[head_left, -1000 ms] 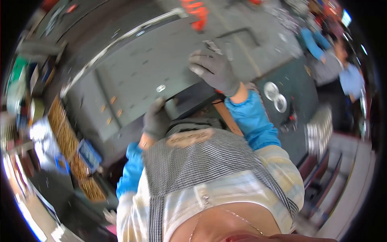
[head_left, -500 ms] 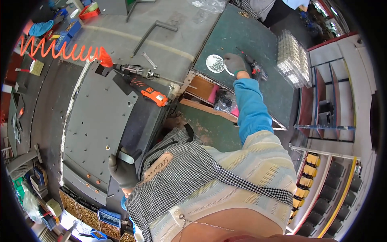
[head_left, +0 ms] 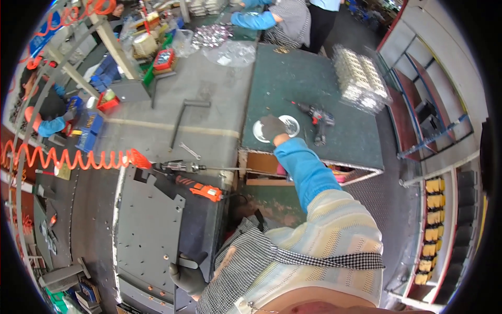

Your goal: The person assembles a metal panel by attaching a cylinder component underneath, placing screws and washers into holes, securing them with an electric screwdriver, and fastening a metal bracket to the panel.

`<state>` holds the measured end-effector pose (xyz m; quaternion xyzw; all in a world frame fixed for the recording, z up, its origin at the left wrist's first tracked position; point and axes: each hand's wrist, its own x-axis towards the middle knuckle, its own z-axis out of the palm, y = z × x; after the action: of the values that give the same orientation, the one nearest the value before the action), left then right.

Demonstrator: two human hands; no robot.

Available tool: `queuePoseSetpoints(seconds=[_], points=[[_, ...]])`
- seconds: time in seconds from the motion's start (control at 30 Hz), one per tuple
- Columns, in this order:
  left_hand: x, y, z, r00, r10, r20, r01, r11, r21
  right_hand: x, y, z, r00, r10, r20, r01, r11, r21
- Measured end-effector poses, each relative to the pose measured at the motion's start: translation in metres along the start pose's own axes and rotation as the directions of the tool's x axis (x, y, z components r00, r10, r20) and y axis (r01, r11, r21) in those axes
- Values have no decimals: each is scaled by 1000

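Observation:
My right hand, in a dark grey glove, reaches far over the green tabletop. It covers part of a round white dish; its fingers are hidden beneath the hand. A second white dish with small grey parts in it sits just to its right. My left hand, gloved too, is closed round a small flat metal piece. It is by the right edge of a large grey metal plate that carries studs and several copper-coloured fittings.
Right of the dishes lies a red-and-black power drill. An orange power tool, an air screwdriver on a coiled orange hose, and a wrench lie left. Clear stacked trays stand far right. Other people work at the back and left.
My right hand has moved left, from the right dish to the left one, uncovering the right dish. My left hand stays by the plate's edge with the metal piece. The view has tilted up.

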<state>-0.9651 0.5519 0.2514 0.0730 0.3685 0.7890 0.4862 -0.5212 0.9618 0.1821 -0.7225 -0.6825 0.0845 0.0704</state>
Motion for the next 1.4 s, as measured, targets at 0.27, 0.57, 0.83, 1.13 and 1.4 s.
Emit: queuePoseSetpoints(seconds=[0.27, 0.57, 0.83, 1.13, 1.4], points=[[-1, -4, 4, 1000, 8, -7, -8, 998, -66, -9, -4, 2, 996, -45, 77, 53, 993, -105], [4, -4, -4, 999, -47, 12, 49, 986, -157, -30, -85, -53, 872, -307, -380, 454, 798, 396], [6, -2, -12, 996, -35, 82, 50, 983, -178, -206, -343, -74, 83, -973, -217, 830, -53, 556], [14, -5, -33, 954, -100, 284, 178, 948, -264, -254, -392, -59, -190, -982, -8, 942, -184, 280], [13, -5, -26, 947, -78, 313, 168, 947, -272, -262, -398, -67, -258, -966, 1, 943, -251, 220]])
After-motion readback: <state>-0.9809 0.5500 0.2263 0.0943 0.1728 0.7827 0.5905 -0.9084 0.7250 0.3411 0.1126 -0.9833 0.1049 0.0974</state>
